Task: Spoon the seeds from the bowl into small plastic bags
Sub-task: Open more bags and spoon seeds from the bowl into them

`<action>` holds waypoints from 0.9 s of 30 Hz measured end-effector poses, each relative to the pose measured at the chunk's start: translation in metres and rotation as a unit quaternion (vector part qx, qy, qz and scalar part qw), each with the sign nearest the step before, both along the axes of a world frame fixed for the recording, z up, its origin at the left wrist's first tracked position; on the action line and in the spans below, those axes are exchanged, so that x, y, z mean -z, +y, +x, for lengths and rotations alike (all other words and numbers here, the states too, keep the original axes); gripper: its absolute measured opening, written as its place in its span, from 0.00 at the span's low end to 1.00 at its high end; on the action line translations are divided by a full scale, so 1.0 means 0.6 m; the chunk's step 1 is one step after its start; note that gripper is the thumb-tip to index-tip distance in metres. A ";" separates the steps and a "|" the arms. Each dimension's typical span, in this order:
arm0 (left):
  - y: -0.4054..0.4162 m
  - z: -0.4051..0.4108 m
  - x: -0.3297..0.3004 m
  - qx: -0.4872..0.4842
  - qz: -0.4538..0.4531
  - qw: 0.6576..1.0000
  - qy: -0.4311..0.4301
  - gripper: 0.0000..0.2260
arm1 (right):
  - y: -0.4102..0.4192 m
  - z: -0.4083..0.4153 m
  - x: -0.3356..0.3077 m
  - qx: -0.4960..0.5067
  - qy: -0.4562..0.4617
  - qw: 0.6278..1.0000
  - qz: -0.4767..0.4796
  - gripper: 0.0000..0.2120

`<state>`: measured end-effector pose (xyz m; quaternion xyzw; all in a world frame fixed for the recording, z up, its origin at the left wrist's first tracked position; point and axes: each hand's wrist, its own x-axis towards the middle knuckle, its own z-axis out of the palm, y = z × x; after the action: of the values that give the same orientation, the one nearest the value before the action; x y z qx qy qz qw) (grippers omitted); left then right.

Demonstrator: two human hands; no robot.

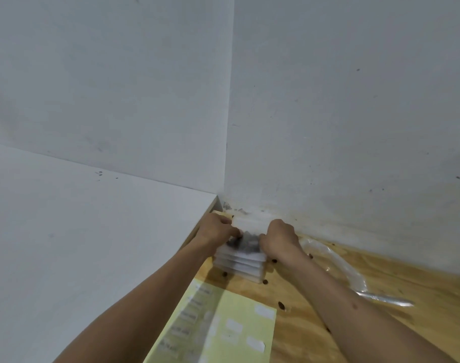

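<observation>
Left hand (214,229) and right hand (277,238) both pinch small clear plastic bag with dark seeds (246,241), at far corner of wooden table (381,323). Stack of filled bags (239,267) underneath: many done. Bowl, spoon not seen.
</observation>
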<state>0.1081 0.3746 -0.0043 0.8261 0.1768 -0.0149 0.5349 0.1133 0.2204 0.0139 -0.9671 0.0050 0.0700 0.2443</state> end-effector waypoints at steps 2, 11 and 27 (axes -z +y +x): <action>-0.001 -0.005 -0.002 0.001 0.007 1.000 -0.003 0.15 | -0.002 -0.007 -0.009 -0.007 -0.007 1.000 -0.002 0.17; -0.031 -0.033 -0.043 -0.040 0.054 0.995 -0.074 0.21 | -0.051 -0.019 -0.090 -0.004 -0.067 0.997 0.046 0.14; -0.395 -0.173 -0.089 0.183 0.012 0.949 -0.258 0.09 | -0.427 -0.154 -0.118 0.196 -0.115 0.972 -0.068 0.07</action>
<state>0.0041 0.1377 0.0489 0.8262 -0.1210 0.1029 0.5406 0.0210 -0.0356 0.0846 -0.9632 0.1708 -0.0915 0.1862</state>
